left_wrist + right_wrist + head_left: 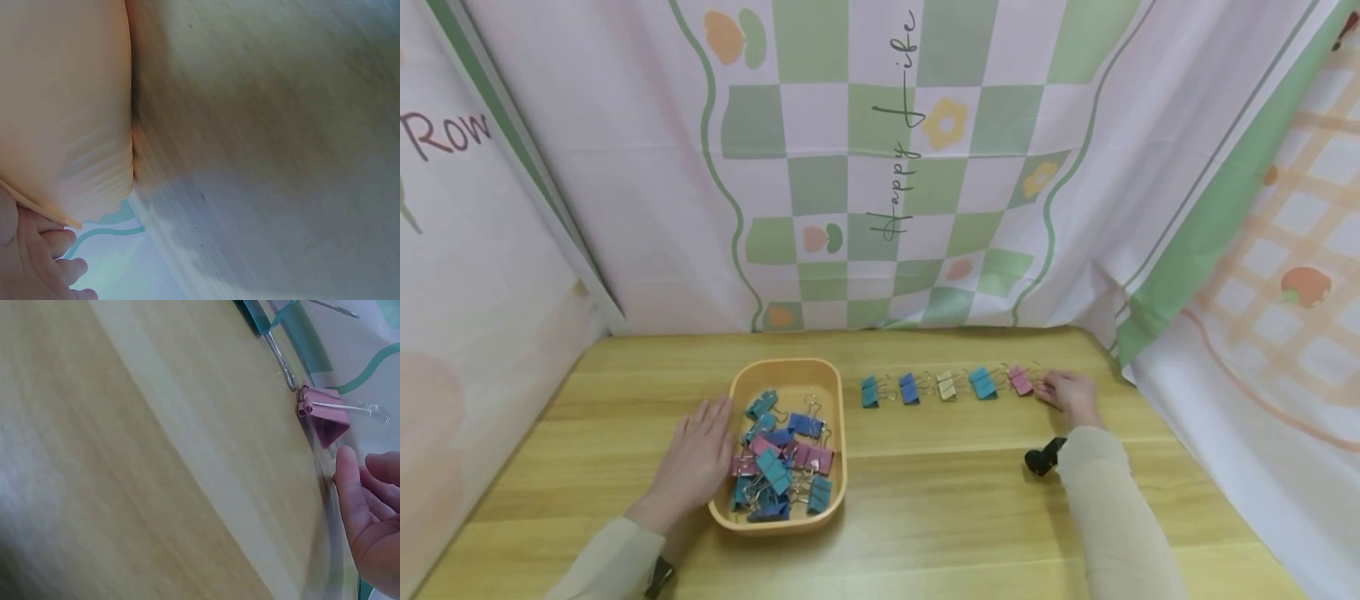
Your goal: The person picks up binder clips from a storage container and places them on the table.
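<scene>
In the head view, several binder clips lie in a row: a teal clip (870,392), a blue clip (910,388), a pale yellow clip (946,386), a larger teal clip (982,383) and a pink clip (1020,380). My right hand (1070,397) is just right of the pink clip. The right wrist view shows a small gap between the fingertips (345,456) and the pink clip (326,415); nothing is visible in the fingers. My left hand (696,454), its fingers extended, rests against the left side of a yellow-orange tray (841,400).
Inside the tray is a jumbled pile of teal, blue and pink binder clips (775,471). The wooden table (955,517) ends at a patterned curtain (887,167) behind, with more cloth at both sides. A black wrist camera (1045,458) sits by the right cuff.
</scene>
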Demonstrator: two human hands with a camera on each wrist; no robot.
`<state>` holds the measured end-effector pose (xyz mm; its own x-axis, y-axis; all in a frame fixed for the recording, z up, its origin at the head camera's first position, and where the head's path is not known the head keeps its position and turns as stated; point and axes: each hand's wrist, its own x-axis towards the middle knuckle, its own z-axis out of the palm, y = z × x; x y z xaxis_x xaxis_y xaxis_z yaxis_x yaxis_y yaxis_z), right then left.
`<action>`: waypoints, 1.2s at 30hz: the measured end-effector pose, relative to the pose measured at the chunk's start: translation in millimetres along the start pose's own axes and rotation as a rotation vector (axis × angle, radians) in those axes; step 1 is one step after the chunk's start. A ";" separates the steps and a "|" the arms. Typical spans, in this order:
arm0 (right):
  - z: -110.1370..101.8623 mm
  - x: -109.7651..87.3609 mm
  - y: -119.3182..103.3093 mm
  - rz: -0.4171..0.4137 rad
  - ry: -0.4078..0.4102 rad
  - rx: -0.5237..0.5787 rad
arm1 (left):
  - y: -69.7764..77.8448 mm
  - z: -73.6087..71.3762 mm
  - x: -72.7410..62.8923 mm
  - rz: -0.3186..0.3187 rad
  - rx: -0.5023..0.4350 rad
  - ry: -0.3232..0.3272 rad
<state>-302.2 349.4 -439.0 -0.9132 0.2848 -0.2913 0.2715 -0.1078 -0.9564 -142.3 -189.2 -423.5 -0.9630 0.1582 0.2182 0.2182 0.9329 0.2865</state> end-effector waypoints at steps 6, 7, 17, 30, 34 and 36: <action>-0.8 -6.8 -6.4 -0.054 -0.013 -0.038 | 0.9 -1.5 -0.7 0.002 0.002 0.008; -0.4 -7.6 -8.1 -0.070 -0.009 -0.055 | 1.0 -1.5 -0.6 0.003 0.000 0.010; 25.5 -18.5 -40.5 -0.306 -0.040 0.016 | 0.4 -0.8 -1.3 -0.003 -0.019 -0.009; 104.6 -90.5 -87.6 -0.488 -0.256 -0.004 | 0.4 -0.4 -1.6 -0.005 -0.032 -0.006; 124.3 -104.9 -87.0 -0.516 -0.324 -0.078 | 0.3 -0.3 -1.5 -0.008 -0.033 -0.007; 133.8 -111.4 -85.1 -0.520 -0.350 -0.131 | 0.3 -0.4 -1.4 -0.009 -0.034 -0.009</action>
<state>-264.3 199.5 -322.3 -0.9747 -0.0619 0.2148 -0.2195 0.0839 -0.9720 -140.8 -189.3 -423.4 -0.9663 0.1525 0.2072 0.2143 0.9228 0.3201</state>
